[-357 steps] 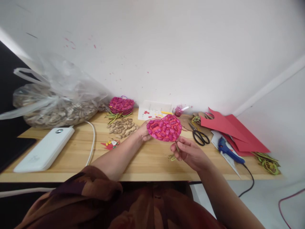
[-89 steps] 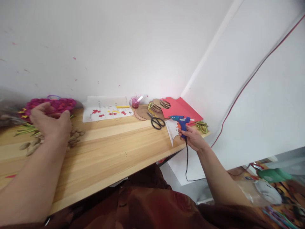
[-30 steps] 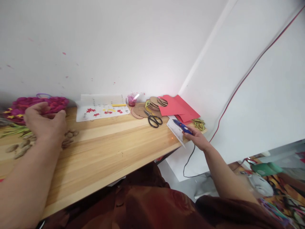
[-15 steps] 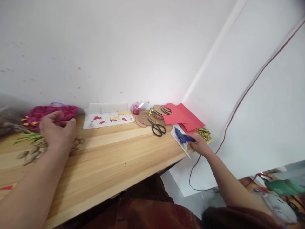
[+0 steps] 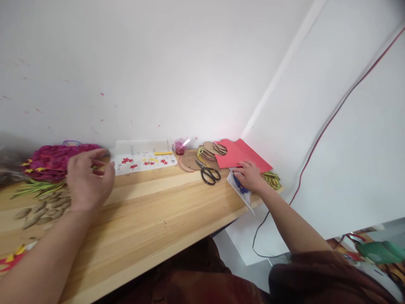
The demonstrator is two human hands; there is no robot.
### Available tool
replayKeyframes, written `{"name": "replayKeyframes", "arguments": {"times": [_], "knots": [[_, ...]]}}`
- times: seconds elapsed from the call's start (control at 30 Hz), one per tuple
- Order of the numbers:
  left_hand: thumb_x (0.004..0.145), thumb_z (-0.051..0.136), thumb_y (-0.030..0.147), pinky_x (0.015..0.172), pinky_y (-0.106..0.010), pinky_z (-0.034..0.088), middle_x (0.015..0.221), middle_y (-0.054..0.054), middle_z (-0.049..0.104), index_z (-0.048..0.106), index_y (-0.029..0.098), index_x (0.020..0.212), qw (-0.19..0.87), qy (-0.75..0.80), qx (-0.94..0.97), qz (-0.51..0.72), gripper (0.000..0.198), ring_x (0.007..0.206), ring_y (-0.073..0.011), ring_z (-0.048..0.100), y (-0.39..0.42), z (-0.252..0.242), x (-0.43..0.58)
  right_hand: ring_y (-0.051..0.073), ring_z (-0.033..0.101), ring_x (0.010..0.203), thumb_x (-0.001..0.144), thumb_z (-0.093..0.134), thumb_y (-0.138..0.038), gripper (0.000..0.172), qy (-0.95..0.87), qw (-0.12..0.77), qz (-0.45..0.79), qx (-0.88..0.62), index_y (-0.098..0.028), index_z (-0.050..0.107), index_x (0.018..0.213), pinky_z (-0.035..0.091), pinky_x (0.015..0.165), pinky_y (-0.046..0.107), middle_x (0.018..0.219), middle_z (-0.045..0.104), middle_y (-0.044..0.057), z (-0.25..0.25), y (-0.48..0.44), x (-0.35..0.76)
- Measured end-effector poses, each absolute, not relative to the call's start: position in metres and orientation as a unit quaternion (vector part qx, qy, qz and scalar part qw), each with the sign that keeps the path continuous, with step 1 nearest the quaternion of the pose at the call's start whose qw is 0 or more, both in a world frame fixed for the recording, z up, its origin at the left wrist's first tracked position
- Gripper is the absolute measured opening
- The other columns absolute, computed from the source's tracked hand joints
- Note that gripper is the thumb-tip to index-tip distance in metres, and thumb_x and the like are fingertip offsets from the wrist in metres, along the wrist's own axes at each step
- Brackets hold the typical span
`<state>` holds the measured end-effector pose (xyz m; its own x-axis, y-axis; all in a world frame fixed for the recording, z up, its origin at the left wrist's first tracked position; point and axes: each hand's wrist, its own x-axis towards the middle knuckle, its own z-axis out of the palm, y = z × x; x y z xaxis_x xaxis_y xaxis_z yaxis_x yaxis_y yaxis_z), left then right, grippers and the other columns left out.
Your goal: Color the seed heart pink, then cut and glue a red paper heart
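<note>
Presently at the bench [image 5: 139, 228]: we judge the step in hand to be the handling of the glue gun [image 5: 242, 188], either laying it down or taking it up; we cannot tell which.
Right hand [image 5: 249, 176]: back uppermost, fingers stretched over the glue gun toward the red card [image 5: 236, 153]; the palm is hidden, so we cannot tell whether it grips anything.
Left hand [image 5: 88, 179]: fingers parted and loosely bent, nothing seen between them, near the pink stack [image 5: 50, 162].
Next move: in our judgement it calls for fingers clear of the nozzle and slack in the cord [image 5: 253, 238].
Glue gun: blue, largely covered by the hand; we find it on the white sheet [image 5: 231, 179] at the bench's right end, the scissors [image 5: 204, 168] apart to its left.
Nozzle: not discernible; we cannot confirm its condition.
Cord: dark, hanging below the bench edge.
</note>
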<state>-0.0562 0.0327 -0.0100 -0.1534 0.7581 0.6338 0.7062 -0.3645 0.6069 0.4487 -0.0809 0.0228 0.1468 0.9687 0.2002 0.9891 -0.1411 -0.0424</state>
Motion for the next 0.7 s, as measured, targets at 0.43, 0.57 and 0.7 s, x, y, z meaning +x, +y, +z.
{"name": "replayKeyframes", "arguments": {"times": [0.43, 0.57, 0.7], "knots": [[0.096, 0.058, 0.042, 0.074, -0.033, 0.057, 0.095, -0.006, 0.074, 0.073, 0.023, 0.101, 0.094, 0.386, 0.8, 0.45, 0.025, 0.076, -0.0199, 0.069, 0.006, -0.012, -0.02, 0.04, 0.033, 0.155, 0.096, 0.055, -0.043, 0.07, -0.653, 0.224, -0.093, -0.717, -0.008, 0.044, 0.156, 0.027, 0.129, 0.055, 0.166, 0.039, 0.02, 0.081, -0.075, 0.354], [0.086, 0.073, 0.051, 0.101, -0.046, 0.057, 0.145, -0.011, 0.061, 0.057, 0.032, 0.145, 0.212, 0.327, 0.836, 0.387, 0.065, 0.129, -0.0332, 0.062, -0.011, -0.016, -0.005, 0.039, 0.02, 0.161, 0.092, 0.064, -0.049, 0.08, -0.696, 0.351, 0.062, -0.623, -0.024, 0.034, 0.163, 0.025, 0.129, 0.062, 0.171, 0.029, 0.012, 0.087, -0.11, 0.271], [0.081, 0.079, 0.053, 0.107, -0.058, 0.053, 0.17, -0.015, 0.031, 0.017, 0.039, 0.167, 0.36, 0.254, 0.811, 0.385, 0.108, 0.153, -0.0412, 0.036, -0.026, -0.021, 0.005, 0.036, 0.011, 0.163, 0.089, 0.068, -0.051, 0.097, -0.724, 0.325, 0.236, -0.561, -0.023, 0.019, 0.167, 0.021, 0.132, 0.061, 0.176, 0.016, 0.012, 0.079, -0.126, 0.2]]}}
